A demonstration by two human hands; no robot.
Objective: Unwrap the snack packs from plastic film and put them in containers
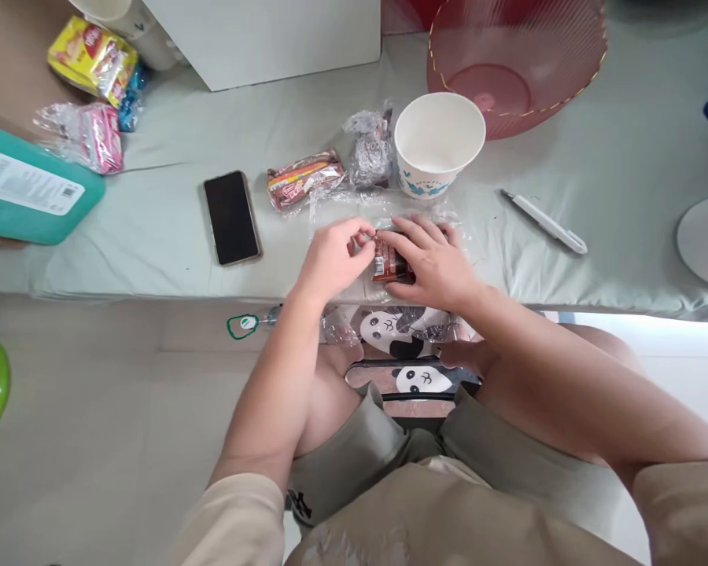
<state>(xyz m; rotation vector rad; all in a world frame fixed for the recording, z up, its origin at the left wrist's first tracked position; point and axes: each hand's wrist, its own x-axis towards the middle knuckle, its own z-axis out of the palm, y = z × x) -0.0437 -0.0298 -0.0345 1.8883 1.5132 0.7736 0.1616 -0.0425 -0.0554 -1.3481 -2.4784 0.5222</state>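
Note:
A small brown snack packet (385,261) with a white barcode label lies near the front edge of the cloth-covered table, on a sheet of clear plastic wrap (336,206). My right hand (433,263) spans it from above, thumb at the near side and fingers over the far side, covering most of it. At the packet's left edge my left hand (339,255) is closed in a pinch; what sits between its fingertips is too small to tell. Just beyond my hands are another wrapped snack (307,182), a dark item in clear wrap (370,153) and a white paper cup (438,141).
A phone (232,218) lies to the left, a white pen-shaped cutter (543,221) to the right. A pink ribbed bowl (519,94) and a white box (271,39) stand at the back. At the far left are a teal container (82,196) and a yellow packet (91,59).

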